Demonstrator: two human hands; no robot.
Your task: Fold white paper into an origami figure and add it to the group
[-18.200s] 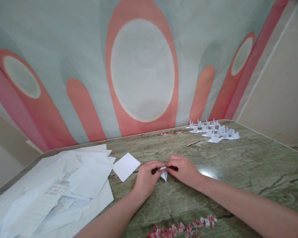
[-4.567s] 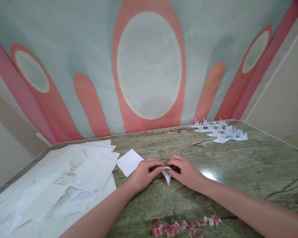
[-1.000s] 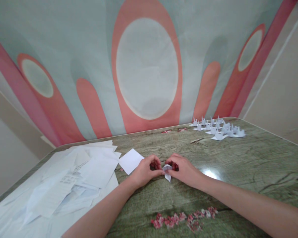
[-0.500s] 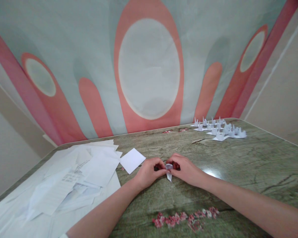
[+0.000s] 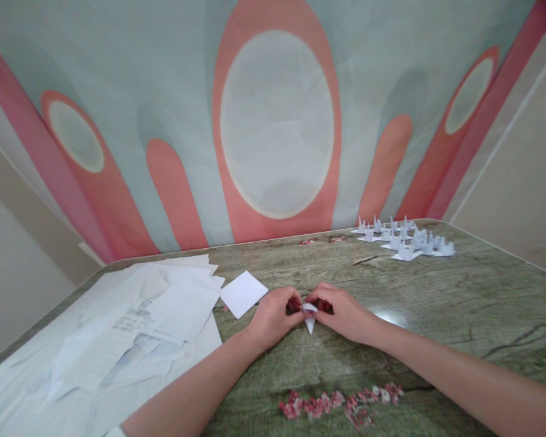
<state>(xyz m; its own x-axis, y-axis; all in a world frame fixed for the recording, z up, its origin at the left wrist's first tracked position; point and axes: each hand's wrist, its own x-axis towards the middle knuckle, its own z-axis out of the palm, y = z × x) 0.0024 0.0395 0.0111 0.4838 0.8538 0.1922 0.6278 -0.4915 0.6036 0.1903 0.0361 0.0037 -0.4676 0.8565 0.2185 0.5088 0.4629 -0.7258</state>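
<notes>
A small folded piece of white paper (image 5: pixel 310 323) is pinched between both hands over the middle of the table, its narrow point toward me. My left hand (image 5: pixel 277 312) grips its left side between thumb and fingers. On the right side, my right hand (image 5: pixel 339 308) pinches it the same way. The fingertips partly cover the paper's upper folds. Close beyond my left hand lies a flat white paper square (image 5: pixel 244 294).
A spread pile of loose white papers (image 5: pixel 182 303) covers the table's left side. Several folded white paper figures (image 5: pixel 404 249) stand at the back right. The wood-patterned table (image 5: pixel 437 303) bears a pink flower print (image 5: pixel 318 403) near its front. A patterned wall covering (image 5: pixel 186 121) rises behind.
Both hands keep their pinch on the folded paper. The fold at its top looks slightly wider and more tilted. The view has shifted a little.
</notes>
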